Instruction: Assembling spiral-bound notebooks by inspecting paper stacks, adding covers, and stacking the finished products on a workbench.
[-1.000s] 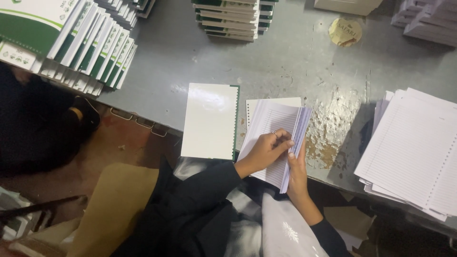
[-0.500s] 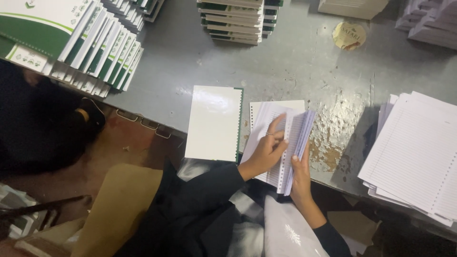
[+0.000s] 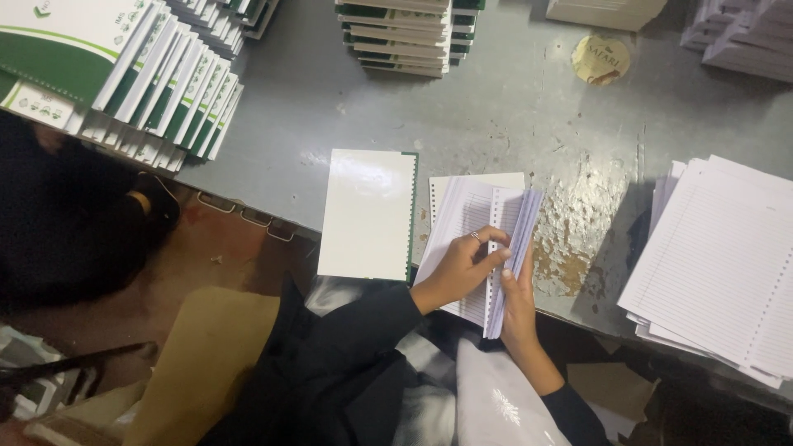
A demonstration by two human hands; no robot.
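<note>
A bundle of punched, lined sheets [image 3: 472,216] lies at the near edge of the grey table [image 3: 512,116]. My left hand [image 3: 458,271], a ring on one finger, rests flat on the opened pages with its fingertips at the punched edge. Beneath the bundle's right half sits my right hand [image 3: 520,307], gripping a raised block of pages that stands tilted on edge. A white cover board with a green edge [image 3: 365,215] lies just left of the bundle, apart from both hands.
A thick stack of loose lined sheets [image 3: 719,264] sits at the right. Green-and-white notebooks [image 3: 140,74] fan out at the far left, more piles [image 3: 405,33] at the back. A round yellow lid [image 3: 600,59] lies beyond. Another person's dark-haired head [image 3: 66,223] is at my left.
The pages have been leafed further: the raised block now stands steeper in my right hand, and my left hand has slid up to the punched edge.
</note>
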